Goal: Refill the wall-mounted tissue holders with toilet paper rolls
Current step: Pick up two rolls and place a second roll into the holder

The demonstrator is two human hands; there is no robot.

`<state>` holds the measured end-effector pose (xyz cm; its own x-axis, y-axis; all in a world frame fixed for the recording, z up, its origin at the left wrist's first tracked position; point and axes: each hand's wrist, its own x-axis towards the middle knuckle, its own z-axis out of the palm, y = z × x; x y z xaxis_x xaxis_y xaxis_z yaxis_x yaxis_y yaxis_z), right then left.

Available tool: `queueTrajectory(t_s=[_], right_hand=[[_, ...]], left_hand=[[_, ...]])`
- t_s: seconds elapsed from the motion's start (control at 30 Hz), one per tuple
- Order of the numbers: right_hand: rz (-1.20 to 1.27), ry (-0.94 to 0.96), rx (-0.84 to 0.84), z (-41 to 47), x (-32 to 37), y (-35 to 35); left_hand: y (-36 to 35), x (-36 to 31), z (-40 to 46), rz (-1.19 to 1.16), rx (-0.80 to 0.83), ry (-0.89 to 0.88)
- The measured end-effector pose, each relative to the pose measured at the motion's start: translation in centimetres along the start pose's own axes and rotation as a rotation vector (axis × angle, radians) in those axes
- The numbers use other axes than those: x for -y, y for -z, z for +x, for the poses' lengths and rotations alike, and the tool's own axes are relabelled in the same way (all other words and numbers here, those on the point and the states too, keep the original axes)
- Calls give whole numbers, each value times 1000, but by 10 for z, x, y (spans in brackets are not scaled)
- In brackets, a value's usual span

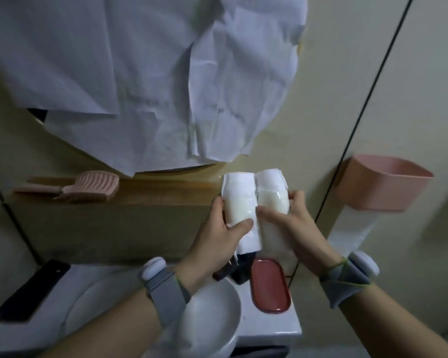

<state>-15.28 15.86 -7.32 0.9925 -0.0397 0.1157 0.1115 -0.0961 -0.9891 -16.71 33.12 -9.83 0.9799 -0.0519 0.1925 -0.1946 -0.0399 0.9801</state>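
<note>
- At the near edge of the view, two forearms with grey wrist bands were seen reaching forward over a white surface [269,332].
- On that surface a white bowl [212,313] was set beneath the left wrist, with a red oval tray [269,285] just beside it to the right and a black flat object [34,290] lying well apart on the left.
- Above the tray, a wrapped pack of toilet paper rolls [251,202] was held upright in the air between both hands.
- The left hand [217,228] was closed on the left roll, its grip clamped with the thumb pressed across the front of the wrapper.
- The right hand [290,223] was closed on the right roll, fingers curled round its side.
- Further back, a pink comb [88,186] was laid on a wooden shelf [166,192].
- To the right, a pink wall-mounted holder [383,184] was fixed to the wall, with a strip of white tissue [349,228] hanging below it.
- Farthest away, a crumpled white sheet [153,73] was draped over a round shape on the wall.
</note>
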Motion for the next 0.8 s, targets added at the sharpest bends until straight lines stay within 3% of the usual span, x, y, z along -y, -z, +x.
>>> queueTrajectory(t_s=[0.17,0.3,0.6,0.8], right_hand=[[-162,114,-159,-3,44,99],[-273,169,-181,-7,74,156],[-620,337,-129,46,119,282],[-750,438,32,120,112,358]], left_hand=[[-60,-47,38,46,169,-142],[-85,-64,61,105,210,-208],[-154,-81,123,270,114,-255],[-207,-68,153,325,-26,-180]])
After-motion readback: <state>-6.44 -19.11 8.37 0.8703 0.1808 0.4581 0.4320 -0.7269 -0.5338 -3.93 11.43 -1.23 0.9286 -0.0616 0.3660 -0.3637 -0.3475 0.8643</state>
